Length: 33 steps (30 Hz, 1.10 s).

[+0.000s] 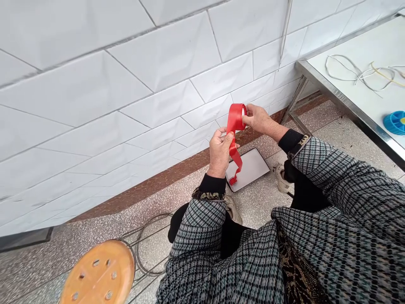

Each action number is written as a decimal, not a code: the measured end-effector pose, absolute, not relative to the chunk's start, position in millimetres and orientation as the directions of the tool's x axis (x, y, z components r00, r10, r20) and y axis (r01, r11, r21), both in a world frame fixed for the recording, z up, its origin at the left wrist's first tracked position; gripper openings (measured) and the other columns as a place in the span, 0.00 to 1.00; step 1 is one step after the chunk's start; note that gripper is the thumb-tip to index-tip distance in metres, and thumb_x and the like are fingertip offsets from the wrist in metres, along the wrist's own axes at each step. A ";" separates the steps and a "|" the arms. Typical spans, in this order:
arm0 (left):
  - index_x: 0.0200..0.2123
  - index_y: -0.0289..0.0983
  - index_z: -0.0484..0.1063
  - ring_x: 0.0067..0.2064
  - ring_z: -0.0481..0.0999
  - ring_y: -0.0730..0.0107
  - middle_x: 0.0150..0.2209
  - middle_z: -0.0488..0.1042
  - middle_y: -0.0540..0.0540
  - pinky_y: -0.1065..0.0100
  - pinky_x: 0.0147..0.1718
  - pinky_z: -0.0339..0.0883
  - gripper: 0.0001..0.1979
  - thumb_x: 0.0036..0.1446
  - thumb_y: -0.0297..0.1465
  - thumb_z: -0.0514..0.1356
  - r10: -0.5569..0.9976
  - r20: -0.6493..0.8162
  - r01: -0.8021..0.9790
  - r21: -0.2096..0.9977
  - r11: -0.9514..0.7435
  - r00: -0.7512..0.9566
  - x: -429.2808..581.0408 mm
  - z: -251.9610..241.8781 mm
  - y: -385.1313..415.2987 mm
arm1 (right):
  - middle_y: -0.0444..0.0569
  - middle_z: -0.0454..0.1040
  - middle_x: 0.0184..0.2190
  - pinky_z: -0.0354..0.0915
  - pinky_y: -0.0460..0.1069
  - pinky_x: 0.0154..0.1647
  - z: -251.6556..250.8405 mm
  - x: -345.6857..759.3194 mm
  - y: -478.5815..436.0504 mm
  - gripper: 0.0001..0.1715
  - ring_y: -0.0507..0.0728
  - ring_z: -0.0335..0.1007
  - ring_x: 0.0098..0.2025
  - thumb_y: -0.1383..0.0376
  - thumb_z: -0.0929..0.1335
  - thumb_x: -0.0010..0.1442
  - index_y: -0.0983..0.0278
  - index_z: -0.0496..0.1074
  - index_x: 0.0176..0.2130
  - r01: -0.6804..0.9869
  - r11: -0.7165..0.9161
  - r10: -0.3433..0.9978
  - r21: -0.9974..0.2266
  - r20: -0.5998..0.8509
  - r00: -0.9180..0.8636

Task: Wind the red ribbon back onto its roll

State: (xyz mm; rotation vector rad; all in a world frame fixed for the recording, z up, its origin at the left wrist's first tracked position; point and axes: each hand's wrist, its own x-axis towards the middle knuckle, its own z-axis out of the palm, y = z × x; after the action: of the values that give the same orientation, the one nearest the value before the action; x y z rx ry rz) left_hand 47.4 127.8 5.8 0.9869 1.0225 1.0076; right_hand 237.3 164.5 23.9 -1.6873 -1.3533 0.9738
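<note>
A roll of red ribbon [236,116] is held up in front of me, over the floor by the tiled wall. My right hand [257,119] grips the roll at its right side, with fingers at the white core. Lower and to the left, my left hand [220,150] pinches the unrolled ribbon between thumb and fingers. From there the loose end hangs down in folds to a white shallow tray or box lid [253,169] on the floor, where its tip appears to rest.
At the right stands a metal-edged table [354,101] with loose wires [360,76] and a blue round plastic item [395,123]. An orange stool [99,274] with holes is at the lower left. White tiled wall [142,84] runs ahead; my shoes flank the tray.
</note>
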 end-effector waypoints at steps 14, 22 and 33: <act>0.32 0.40 0.72 0.17 0.52 0.80 0.17 0.57 0.59 0.73 0.16 0.48 0.25 0.60 0.54 0.73 0.935 -0.179 -0.277 0.923 0.268 0.308 56.0 20.5 109.4 | 0.42 0.75 0.28 0.66 0.48 0.39 21.3 231.4 162.4 0.05 0.55 0.70 0.34 0.68 0.73 0.58 0.62 0.71 0.34 0.206 -0.211 0.972 -0.956 -0.184 0.146; 0.30 0.39 0.78 0.21 0.61 0.77 0.18 0.64 0.55 0.72 0.22 0.54 0.23 0.59 0.54 0.72 0.959 -0.091 -0.070 0.991 0.114 0.269 59.0 4.9 112.7 | 0.47 0.78 0.27 0.66 0.46 0.34 18.7 224.9 156.3 0.17 0.52 0.70 0.28 0.62 0.74 0.67 0.64 0.73 0.28 -0.170 -0.366 0.927 -0.915 -0.374 0.013; 0.28 0.39 0.74 0.22 0.58 0.76 0.20 0.60 0.56 0.70 0.24 0.54 0.22 0.65 0.49 0.68 0.975 -0.084 -0.032 0.995 0.093 0.206 61.9 1.4 114.7 | 0.47 0.79 0.27 0.75 0.48 0.37 25.5 223.9 150.6 0.24 0.55 0.75 0.31 0.45 0.72 0.73 0.61 0.75 0.37 -0.414 -0.567 0.823 -0.712 -0.513 -0.243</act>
State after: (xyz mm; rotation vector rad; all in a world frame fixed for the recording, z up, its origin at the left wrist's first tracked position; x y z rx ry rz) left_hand 61.9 114.7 1.4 1.2044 1.0689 1.0129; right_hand 223.9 150.6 25.5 -1.1578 -0.5605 1.9059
